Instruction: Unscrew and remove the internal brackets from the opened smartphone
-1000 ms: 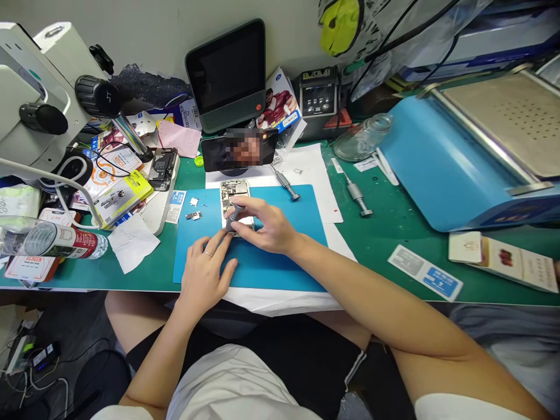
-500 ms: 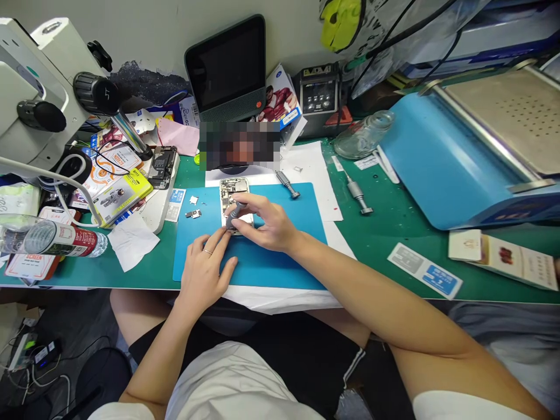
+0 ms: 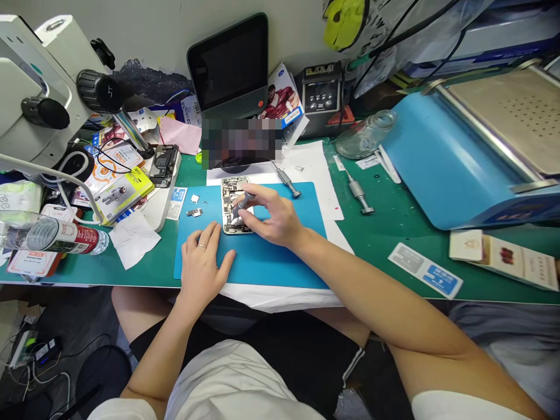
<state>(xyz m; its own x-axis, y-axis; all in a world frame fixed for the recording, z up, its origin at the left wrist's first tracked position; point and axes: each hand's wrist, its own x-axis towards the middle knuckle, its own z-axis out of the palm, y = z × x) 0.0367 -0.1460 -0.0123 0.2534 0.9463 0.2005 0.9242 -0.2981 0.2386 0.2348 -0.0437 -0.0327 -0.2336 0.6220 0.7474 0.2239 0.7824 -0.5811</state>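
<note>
An opened phone (image 3: 227,201), its inner boards showing, lies on the blue mat (image 3: 271,268). Between thumb and fingers, my right hand (image 3: 277,217) grips a grey screwdriver (image 3: 243,202) tilted over the phone; its tip is too small to make out. My left hand (image 3: 203,259) rests on the mat just left of the phone's lower end, fingers stretched out, holding nothing. Small metal phone parts (image 3: 195,212) lie on the mat left of the phone. A second screwdriver (image 3: 289,182) lies at the mat's upper edge.
Further right are another screwdriver (image 3: 359,192), a glass jar (image 3: 366,135) and a blue machine (image 3: 431,169). A microscope (image 3: 100,90) stands at the left, near a yellow box (image 3: 126,195) and a plastic bottle (image 3: 65,235). A dark-screened display (image 3: 230,67) stands behind.
My left hand has drawn back from the phone's lower edge onto the mat. My right hand has shifted slightly right, and the screwdriver now leans more.
</note>
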